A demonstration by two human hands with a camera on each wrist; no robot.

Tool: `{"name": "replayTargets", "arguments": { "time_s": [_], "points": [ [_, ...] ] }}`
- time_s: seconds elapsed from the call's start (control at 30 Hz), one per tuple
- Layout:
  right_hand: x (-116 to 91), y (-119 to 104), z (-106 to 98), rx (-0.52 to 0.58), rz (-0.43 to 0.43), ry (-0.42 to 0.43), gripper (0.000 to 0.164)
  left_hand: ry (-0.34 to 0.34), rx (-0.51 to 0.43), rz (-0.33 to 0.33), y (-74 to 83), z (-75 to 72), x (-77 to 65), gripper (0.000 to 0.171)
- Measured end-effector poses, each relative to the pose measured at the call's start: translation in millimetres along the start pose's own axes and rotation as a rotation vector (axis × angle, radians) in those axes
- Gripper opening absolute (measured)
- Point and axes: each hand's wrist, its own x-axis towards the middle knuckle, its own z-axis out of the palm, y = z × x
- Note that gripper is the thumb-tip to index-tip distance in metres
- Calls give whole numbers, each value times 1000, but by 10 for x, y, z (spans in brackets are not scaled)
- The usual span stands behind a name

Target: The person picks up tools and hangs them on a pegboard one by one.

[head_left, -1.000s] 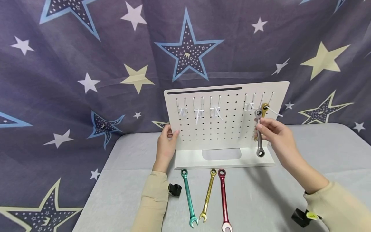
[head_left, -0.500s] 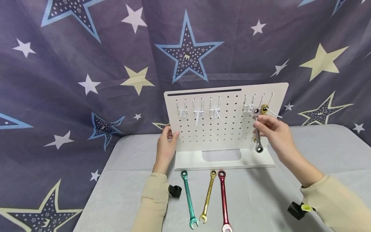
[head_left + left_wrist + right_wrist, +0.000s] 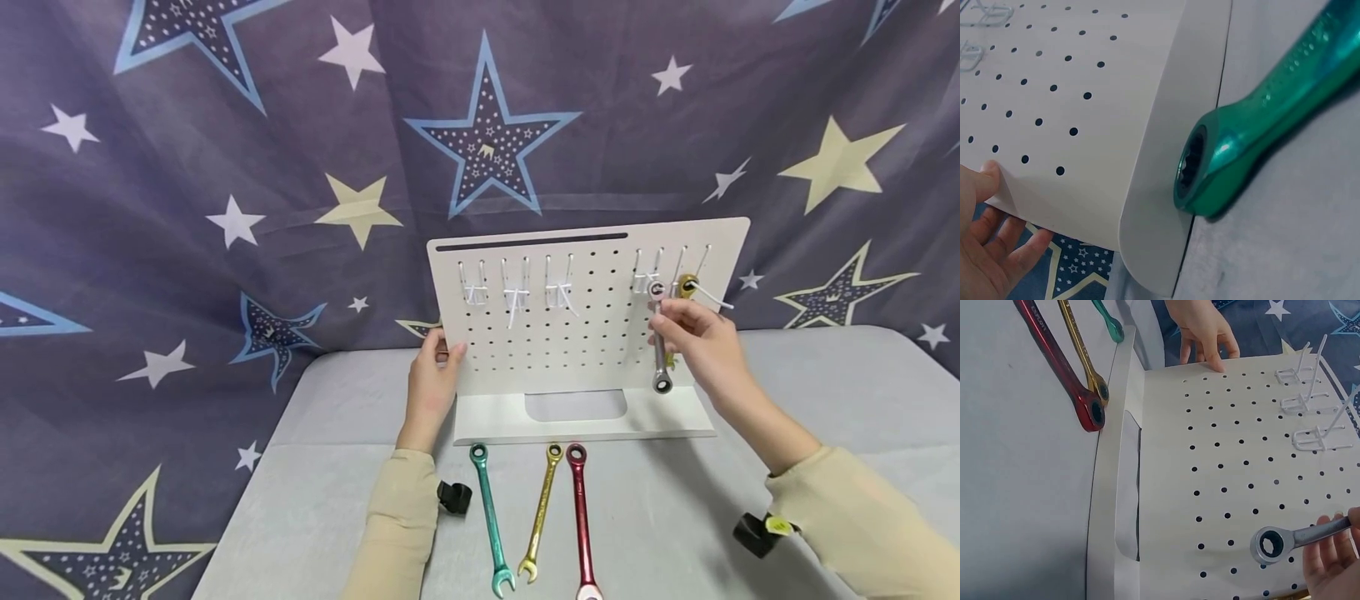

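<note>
A white pegboard (image 3: 555, 354) stands upright on its base. My left hand (image 3: 430, 392) grips its left edge, thumb on the front and the other fingers behind. In my right hand (image 3: 708, 346) I pinch a silver ratcheting wrench (image 3: 660, 358), held nearly upright before the board. Its top ring is close to a white hook (image 3: 645, 279); whether they touch I cannot tell. In the right wrist view, the wrench's lower ring (image 3: 1272, 545) points away from my fingers. A gold wrench (image 3: 687, 285) hangs on the far-right hook, partly hidden by my right hand.
On the grey table (image 3: 285, 517) in front of the base lie a green wrench (image 3: 491, 517), a gold wrench (image 3: 542, 512) and a red wrench (image 3: 581, 521). Three more white hooks (image 3: 516, 296) project from the board's left side. A star-patterned cloth (image 3: 360, 275) hangs behind.
My right hand has moved slightly left with the silver wrench, from in front of the hanging gold wrench toward the hook on its left. My left hand keeps its grip.
</note>
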Motion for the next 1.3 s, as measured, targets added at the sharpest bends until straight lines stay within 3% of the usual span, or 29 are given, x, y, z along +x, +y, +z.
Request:
{"name": "replayTargets", "arguments": {
  "time_s": [0.17,0.47,0.73,1.13,1.3],
  "points": [
    [67,14,4,-65,30,15,13,-6,13,-10,-12,4,2,22],
    [166,66,49,-117,41,19,41,-4,17,-12,-11,14,5,21],
    [204,120,92,-44,28,17,39,1,21,-6,-13,20,10,20],
    [47,209,16,-185,10,-38,43,-6,17,-10,-7,25,2,20],
    [-60,244,-50,-138,4,-86,45,-4,19,-12,-9,25,13,20]
  ]
}}
